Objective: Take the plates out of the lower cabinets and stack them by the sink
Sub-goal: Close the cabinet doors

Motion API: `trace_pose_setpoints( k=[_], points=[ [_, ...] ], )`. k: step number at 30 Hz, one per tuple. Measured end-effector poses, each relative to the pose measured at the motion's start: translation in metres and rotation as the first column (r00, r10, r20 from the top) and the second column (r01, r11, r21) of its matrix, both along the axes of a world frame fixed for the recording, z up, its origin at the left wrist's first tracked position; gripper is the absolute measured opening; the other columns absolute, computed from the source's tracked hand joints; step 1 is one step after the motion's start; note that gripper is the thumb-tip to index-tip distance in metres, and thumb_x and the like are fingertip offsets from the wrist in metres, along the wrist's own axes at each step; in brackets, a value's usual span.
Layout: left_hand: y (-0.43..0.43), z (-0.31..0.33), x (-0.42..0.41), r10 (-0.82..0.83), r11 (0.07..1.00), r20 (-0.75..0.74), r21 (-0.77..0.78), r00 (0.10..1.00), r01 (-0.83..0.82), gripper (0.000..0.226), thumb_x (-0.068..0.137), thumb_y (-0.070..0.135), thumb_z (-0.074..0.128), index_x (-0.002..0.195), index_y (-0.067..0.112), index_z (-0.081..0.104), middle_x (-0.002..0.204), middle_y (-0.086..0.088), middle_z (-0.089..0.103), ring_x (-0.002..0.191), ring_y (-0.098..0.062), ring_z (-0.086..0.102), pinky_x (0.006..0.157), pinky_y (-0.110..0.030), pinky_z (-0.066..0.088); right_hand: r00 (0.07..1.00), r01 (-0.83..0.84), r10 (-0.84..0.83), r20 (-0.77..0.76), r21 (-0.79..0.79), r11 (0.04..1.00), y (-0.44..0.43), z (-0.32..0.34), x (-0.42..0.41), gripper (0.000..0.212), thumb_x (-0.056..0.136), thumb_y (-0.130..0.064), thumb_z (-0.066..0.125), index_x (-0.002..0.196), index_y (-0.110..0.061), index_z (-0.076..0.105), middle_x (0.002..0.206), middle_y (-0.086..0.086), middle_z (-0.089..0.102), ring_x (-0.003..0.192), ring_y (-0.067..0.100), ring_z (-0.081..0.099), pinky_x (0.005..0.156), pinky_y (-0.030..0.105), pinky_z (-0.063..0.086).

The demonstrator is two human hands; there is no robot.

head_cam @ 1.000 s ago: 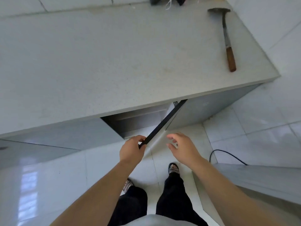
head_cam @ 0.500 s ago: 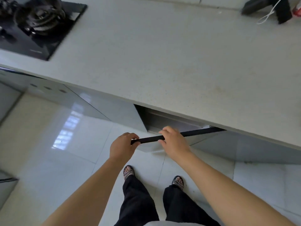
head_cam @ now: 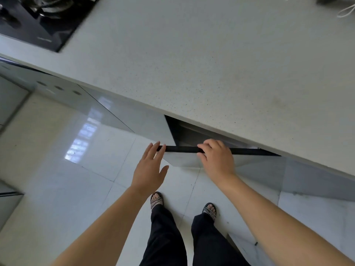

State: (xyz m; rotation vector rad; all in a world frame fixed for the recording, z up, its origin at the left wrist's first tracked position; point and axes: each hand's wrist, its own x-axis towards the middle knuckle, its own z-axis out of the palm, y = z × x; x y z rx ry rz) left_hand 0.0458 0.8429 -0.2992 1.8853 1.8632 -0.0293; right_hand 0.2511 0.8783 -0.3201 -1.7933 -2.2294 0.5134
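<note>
A grey lower cabinet door (head_cam: 184, 160) stands swung out from under the pale countertop (head_cam: 211, 64), its black top edge (head_cam: 182, 149) facing me. My right hand (head_cam: 217, 160) curls over that black edge near its middle. My left hand (head_cam: 151, 167) is flat with fingers spread, its fingertips at the free end of the door edge, holding nothing. The dark cabinet opening (head_cam: 184, 133) shows behind the door. No plates and no sink are in view.
A black gas hob (head_cam: 38, 20) sits at the counter's far left. A dark object with a white cord (head_cam: 343, 8) lies at the far right. Shut grey cabinet fronts (head_cam: 123, 112) flank the opening. My legs and sandalled feet (head_cam: 157, 200) stand on glossy white tiles.
My left hand has let go of the door's black edge and opened flat. My right hand moved onto that edge and grips it. The view has swung left, bringing the hob in.
</note>
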Motion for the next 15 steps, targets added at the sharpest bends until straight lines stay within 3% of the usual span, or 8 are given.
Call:
trace_pose_setpoints(
  k=[5, 10, 15],
  points=[
    [0.017, -0.008, -0.013, -0.119, 0.992, -0.013, -0.047, 0.993, 0.118, 0.070, 0.094, 0.029, 0.046, 0.149, 0.024, 0.002, 0.158, 0.005, -0.004, 0.145, -0.016, -0.009, 0.116, -0.037, 0.024, 0.992, 0.074, -0.071, 0.100, -0.024, 0.997, -0.016, 0.003, -0.008, 0.037, 0.081, -0.020, 0.068, 0.114, -0.005, 0.062, 0.118, 0.011, 0.061, 0.108, 0.030, 0.058, 0.085, 0.041, 0.052],
    [0.042, -0.007, -0.024, -0.248, 0.967, -0.051, -0.068, 0.967, 0.245, 0.075, 0.094, 0.026, 0.046, 0.148, 0.024, -0.005, 0.158, 0.004, -0.010, 0.145, -0.017, -0.012, 0.117, -0.038, 0.020, 0.979, 0.161, -0.142, 0.146, -0.128, 0.979, -0.028, 0.002, -0.022, 0.054, 0.095, -0.025, 0.046, 0.140, -0.001, 0.033, 0.151, 0.014, 0.029, 0.140, 0.028, 0.027, 0.111, 0.039, 0.028],
    [0.064, -0.004, -0.026, -0.343, 0.937, -0.073, -0.092, 0.936, 0.336, 0.075, 0.094, 0.026, 0.044, 0.148, 0.022, -0.009, 0.157, 0.001, -0.015, 0.144, -0.019, -0.014, 0.118, -0.039, 0.014, 0.966, 0.237, -0.217, 0.140, -0.142, 0.961, -0.025, -0.005, -0.033, 0.063, 0.093, -0.020, 0.048, 0.145, 0.000, 0.019, 0.156, 0.013, 0.014, 0.144, 0.028, 0.013, 0.114, 0.041, 0.027]
  ],
)
